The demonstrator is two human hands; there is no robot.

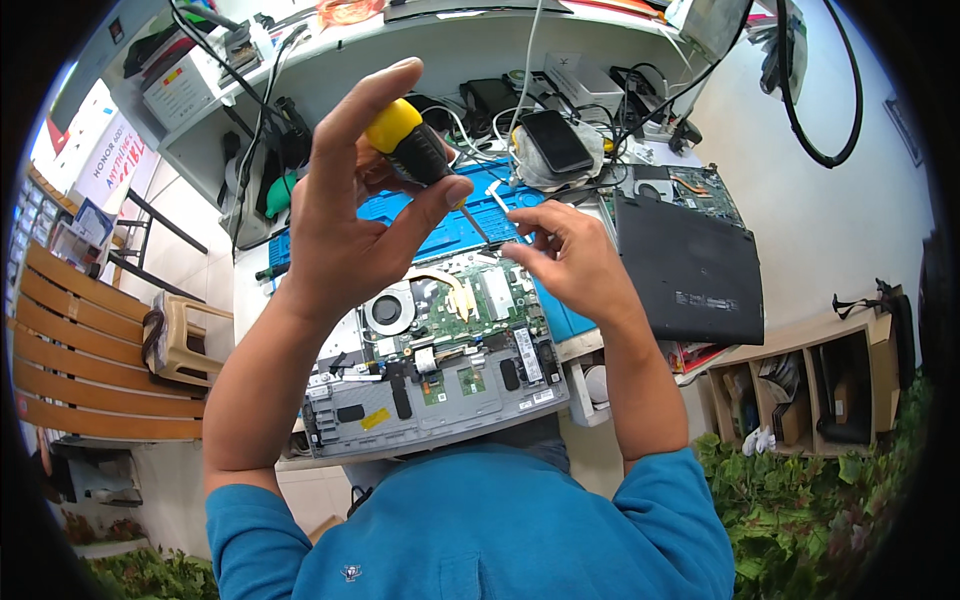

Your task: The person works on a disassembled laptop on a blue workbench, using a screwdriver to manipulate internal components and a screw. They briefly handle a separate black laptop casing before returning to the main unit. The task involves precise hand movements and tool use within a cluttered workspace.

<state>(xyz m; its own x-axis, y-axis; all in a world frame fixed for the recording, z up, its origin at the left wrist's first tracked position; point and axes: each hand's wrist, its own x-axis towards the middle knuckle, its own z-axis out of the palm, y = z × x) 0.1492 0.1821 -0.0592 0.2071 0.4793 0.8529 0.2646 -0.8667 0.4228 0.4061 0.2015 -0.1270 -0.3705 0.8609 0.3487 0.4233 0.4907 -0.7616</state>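
the left hand (345,230) pinched the screwdriver (412,147), its tip toward one o'clock of the laptop (445,352) on the desk (254,302). the right hand (576,256) curled its fingers nearby — pinching what, i couldn't tell. a straighter, lightly pressed shaft seemed wisest.

Left-hand grip (345,230) holds yellow-and-black screwdriver (410,145), handle (395,125) high, shaft (474,223) slanting down to right. Right-hand grip (578,258) near its tip (487,240), half curled. Below: opened laptop (470,400), fan (388,312) and green board (425,322) bare, partly over blue mat (563,312) on white counter (247,300). Right: large black panel (690,265). Farther back: dark phone (556,141) atop pale bundle (533,170). Left: beige plastic stool (187,345).
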